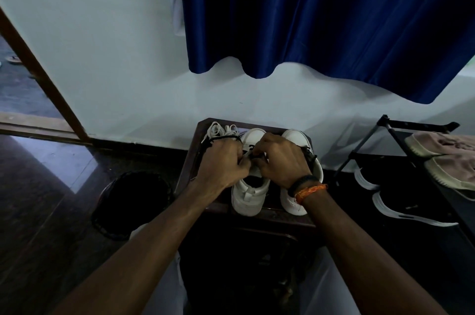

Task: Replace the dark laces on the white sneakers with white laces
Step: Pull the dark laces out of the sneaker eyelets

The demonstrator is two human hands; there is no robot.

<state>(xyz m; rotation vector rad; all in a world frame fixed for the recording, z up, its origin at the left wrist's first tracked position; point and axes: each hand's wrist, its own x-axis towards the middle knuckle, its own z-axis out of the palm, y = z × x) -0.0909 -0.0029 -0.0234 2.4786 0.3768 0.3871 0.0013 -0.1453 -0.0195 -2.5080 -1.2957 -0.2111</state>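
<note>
Two white sneakers stand side by side on a small dark stool [195,160], toes toward the wall. Over the left sneaker [248,196] both hands meet at its lacing. My left hand [221,160] is curled and grips a dark lace [223,137] that loops out over its knuckles. My right hand [280,158] pinches the dark lace at the eyelets. The right sneaker [293,201] is partly hidden under my right wrist. A bundle of white laces [221,129] lies on the stool's far left corner.
A black round basket [133,201] sits on the floor left of the stool. At the right, a black shoe rack [411,134] holds beige shoes [444,155] and black shoes with white soles [401,201]. A blue curtain [321,19] hangs above; a doorway [30,78] is at left.
</note>
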